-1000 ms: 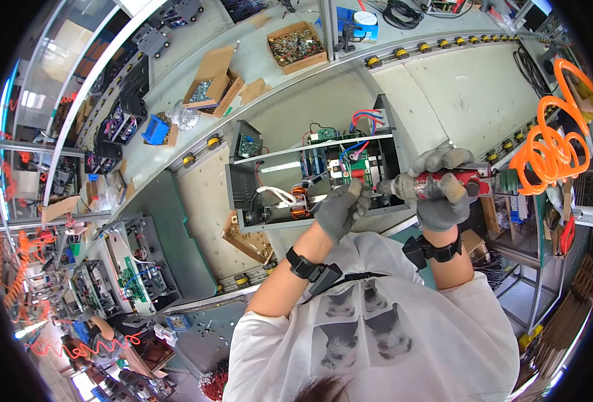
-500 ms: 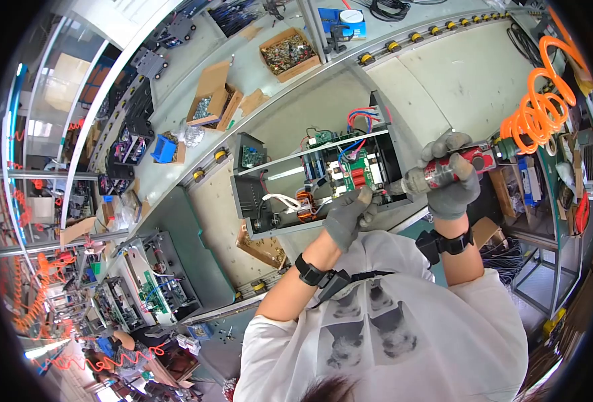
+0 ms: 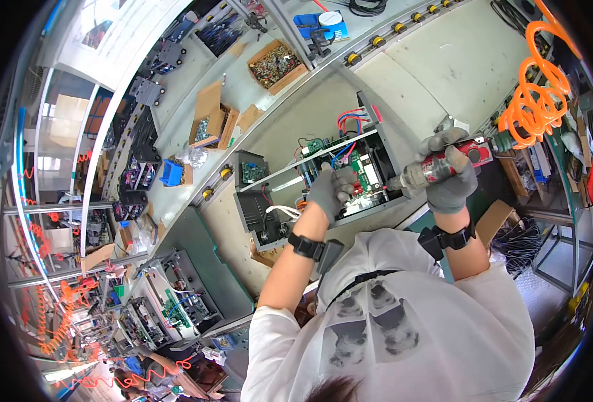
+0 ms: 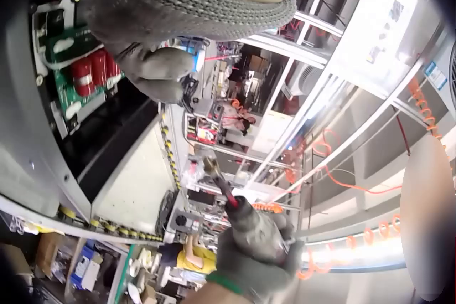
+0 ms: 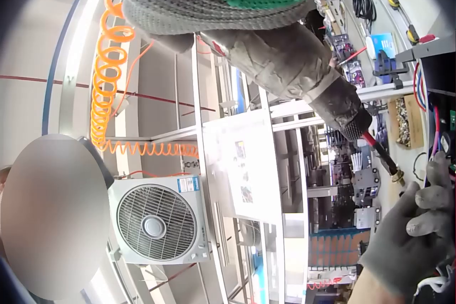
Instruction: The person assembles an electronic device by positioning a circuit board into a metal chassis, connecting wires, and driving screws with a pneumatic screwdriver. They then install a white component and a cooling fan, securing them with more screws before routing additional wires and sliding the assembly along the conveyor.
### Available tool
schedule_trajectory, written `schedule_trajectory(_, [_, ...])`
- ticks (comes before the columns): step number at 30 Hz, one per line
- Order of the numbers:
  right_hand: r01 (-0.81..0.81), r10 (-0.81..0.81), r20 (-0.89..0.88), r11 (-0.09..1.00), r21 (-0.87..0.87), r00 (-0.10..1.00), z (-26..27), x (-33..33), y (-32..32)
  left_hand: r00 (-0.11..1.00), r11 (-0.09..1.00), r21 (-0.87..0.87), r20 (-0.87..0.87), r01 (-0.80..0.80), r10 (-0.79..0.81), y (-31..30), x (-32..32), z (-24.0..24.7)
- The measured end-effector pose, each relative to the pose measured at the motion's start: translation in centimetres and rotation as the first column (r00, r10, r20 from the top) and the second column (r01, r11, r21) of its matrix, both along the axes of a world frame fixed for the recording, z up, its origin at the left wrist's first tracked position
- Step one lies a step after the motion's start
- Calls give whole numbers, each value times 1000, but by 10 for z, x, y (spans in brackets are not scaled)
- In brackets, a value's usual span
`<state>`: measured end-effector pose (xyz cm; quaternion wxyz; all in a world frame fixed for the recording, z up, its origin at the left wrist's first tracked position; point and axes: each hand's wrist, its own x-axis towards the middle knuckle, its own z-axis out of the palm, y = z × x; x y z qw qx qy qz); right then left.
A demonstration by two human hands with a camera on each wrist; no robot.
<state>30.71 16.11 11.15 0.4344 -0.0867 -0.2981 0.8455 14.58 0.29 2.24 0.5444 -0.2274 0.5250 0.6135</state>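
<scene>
My gloved left hand (image 3: 326, 194) reaches over the near wall of a grey metal case (image 3: 246, 213), its fingers bent over a green circuit board (image 3: 368, 175). Red cylindrical parts (image 4: 89, 74) stand on this board. What those fingers hold is hidden, so I cannot tell. To the right, my gloved right hand (image 3: 453, 184) grips a red and grey power screwdriver (image 3: 437, 170) fed by an orange coiled hose (image 3: 534, 100). Its long bit (image 5: 383, 154) points left toward the case and carries a small brass-coloured piece (image 5: 397, 176) at the tip.
Bench rails with yellow-black rollers (image 3: 353, 59) run behind and beside the case. Boxes of small metal parts, including a cardboard box (image 3: 275, 65), stand on the rear shelf. A dark green panel (image 3: 209, 261) and other opened units lie to the left.
My left hand has left the screwdriver's tip and moved left and deeper over the board. The right hand, still gripping the screwdriver, has drawn slightly right. The head view has turned.
</scene>
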Motion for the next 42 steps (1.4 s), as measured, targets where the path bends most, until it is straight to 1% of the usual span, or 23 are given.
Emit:
schedule_trajectory(2, [8,-8,5,1000,-2,1000,-2,2,4,1000,999,-32,-13,25,-25,8,-8,-6])
schedule_trajectory(5, [60,-62,60,997,44,996,-5,6,7,999,1000,-6,24,-29,29,18,-7,-11])
schedule_trajectory(7, [68,-72,63,996,60,995,-7,8,11,953,961,200,273,-189,131,20,-8,-9])
schedule_trajectory(9, [72,-78,73,995,73,994,-8,9,12,938,953,224,322,-205,126,18,-6,-15])
schedule_trajectory(11, [134,-133,83,991,1,988,-3,7,10,970,963,208,210,-170,125,16,-3,-19])
schedule_trajectory(12, [133,-133,86,991,-1,987,-3,7,10,984,971,227,171,-77,38,13,-3,-24])
schedule_trajectory(13, [122,-119,91,992,-29,989,-3,7,11,984,971,225,175,-80,40,17,4,-12])
schedule_trajectory(14, [110,-105,95,992,-56,990,-3,7,11,960,983,-11,-216,183,-181,24,14,0])
schedule_trajectory(15, [109,-103,101,992,-57,990,-5,6,10,740,890,-321,-501,324,-450,29,23,6])
schedule_trajectory(16, [120,-116,102,992,-42,988,-7,4,10,287,783,-559,-729,274,-621,25,24,-19])
schedule_trajectory(17, [130,-127,102,991,-27,987,-8,2,10,295,784,-558,-727,273,-620,24,29,-27])
schedule_trajectory(18, [124,-120,106,992,-26,987,-10,-1,10,17,701,-689,-711,185,-703,25,34,-20])
schedule_trajectory(19, [136,-134,103,991,-8,986,-13,-6,10,-254,619,-783,-611,56,-750,27,37,-13])
schedule_trajectory(21, [145,-145,104,989,9,984,-18,-15,9,-211,595,-797,-601,100,-771,28,38,-11])
schedule_trajectory(23, [178,-183,143,983,48,973,-22,-24,7,-258,595,-797,-599,100,-758,27,39,-17])
schedule_trajectory(26, [137,-152,152,985,104,977,-29,-35,5,-248,641,-761,-644,103,-724,25,38,-17])
schedule_trajectory(29, [91,-107,132,988,121,985,-31,-42,-2,-273,634,-764,-639,120,-719,24,37,-12])
schedule_trajectory(32, [23,-41,132,990,136,990,-35,-45,-5,-245,615,-779,-624,122,-742,26,37,-10])
schedule_trajectory(34, [8,-45,199,983,181,979,-38,-46,-6,-210,611,-781,-624,131,-753,26,37,-10])
schedule_trajectory(38, [-29,-3,171,982,186,985,-40,-46,-8,-148,616,-774,-633,149,-760,26,35,-7])
schedule_trajectory(40, [-54,33,170,991,122,985,-39,-46,-10,-150,619,-771,-637,152,-756,25,33,-9])
schedule_trajectory(41, [-54,32,171,991,121,985,-39,-47,-10,-152,622,-768,-640,152,-753,24,33,-10])
schedule_trajectory(42, [-66,37,163,982,175,986,-39,-47,-10,-151,621,-769,-640,152,-754,24,33,-10])
